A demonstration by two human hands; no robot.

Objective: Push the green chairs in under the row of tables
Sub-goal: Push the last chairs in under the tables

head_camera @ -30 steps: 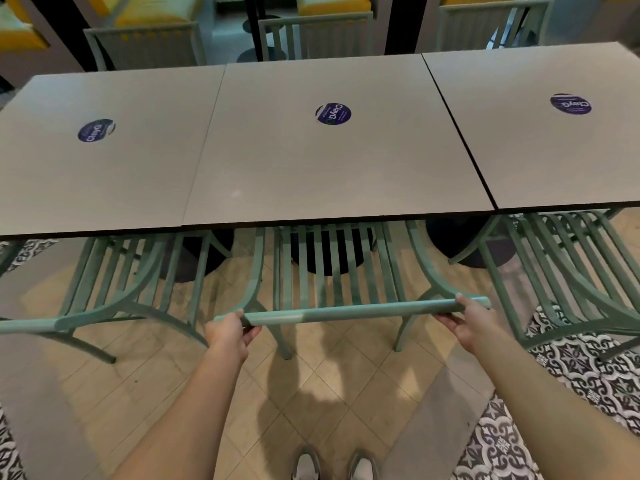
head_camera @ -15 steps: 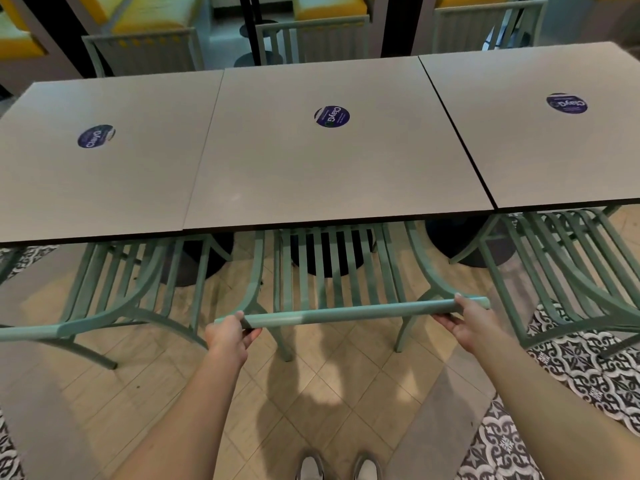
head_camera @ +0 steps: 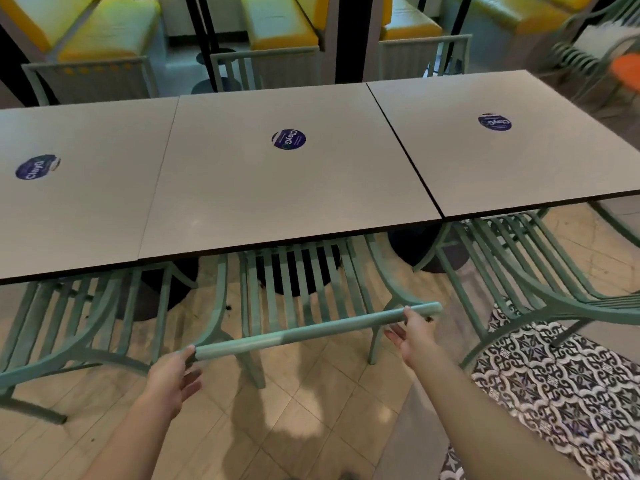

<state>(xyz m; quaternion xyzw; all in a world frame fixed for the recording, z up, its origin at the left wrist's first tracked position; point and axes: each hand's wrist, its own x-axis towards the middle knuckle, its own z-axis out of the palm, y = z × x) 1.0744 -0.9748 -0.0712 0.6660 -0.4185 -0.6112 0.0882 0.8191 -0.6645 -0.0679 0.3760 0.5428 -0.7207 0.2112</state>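
Three grey square tables point(head_camera: 284, 202) stand in a row, each with a round blue sticker. The middle green slatted chair point(head_camera: 311, 330) has its seat under the centre table, and its top rail runs across in front of me. My left hand point(head_camera: 173, 375) is at the rail's left end, its fingers loose and spread just below the rail. My right hand point(head_camera: 412, 336) is at the right end with the palm open and only the fingertips touching the rail. A second green chair point(head_camera: 69, 323) sits partly under the left table. A third green chair point(head_camera: 519, 271) sits partly under the right one.
Across the tables, three more green chair backs point(head_camera: 266, 67) face yellow cushioned benches point(head_camera: 114, 26). Black table pedestals point(head_camera: 294, 271) stand under the tops. The floor is beige tile, with patterned black-and-white tile point(head_camera: 554, 393) at the right.
Both hands were closed around the middle chair's top rail; now their fingers have loosened and opened. The view has swung so the tables sit further left and the far benches show.
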